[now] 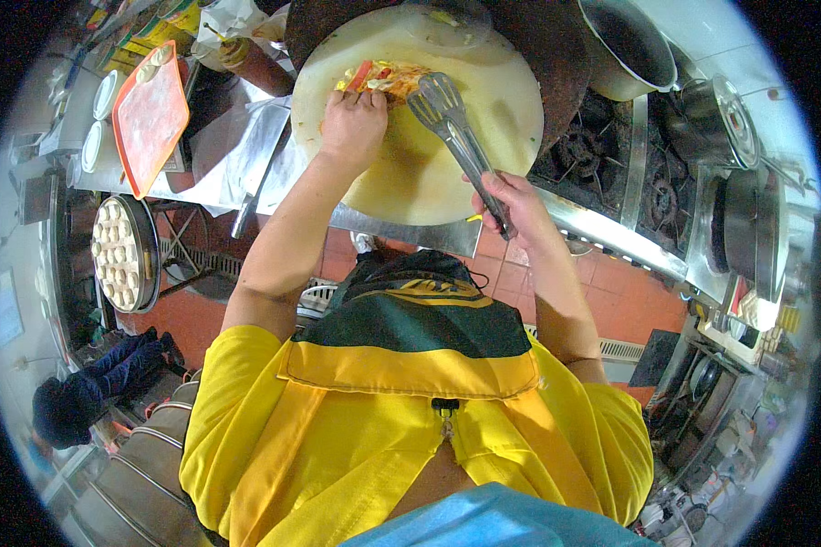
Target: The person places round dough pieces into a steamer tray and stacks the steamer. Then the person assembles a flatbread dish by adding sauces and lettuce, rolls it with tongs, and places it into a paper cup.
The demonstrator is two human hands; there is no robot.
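A large round pale cutting board point(451, 184) lies in front of me. On its upper left part rests a filled pancake point(404, 81), sauce-stained, with a red strip and yellow bits showing. My left hand point(354, 130) has its fingers curled on the pancake's near left edge; the fingertips are partly hidden. In my right hand point(513, 202) is a pair of metal tongs point(465, 147) with slotted, spatula-like ends. Those ends reach the pancake's right side, and the handles point back toward me. A cleaver point(263, 167) lies left of the board, its handle jutting over the counter edge.
Gas burners point(585, 150) and large pots point(629, 51) stand at right. Leftward are an orange tray point(152, 116), a sauce bottle point(256, 61) and a round tray point(152, 273) of dough pieces. Another person point(102, 383) is at lower left. Red tiles point(513, 280) cover the floor.
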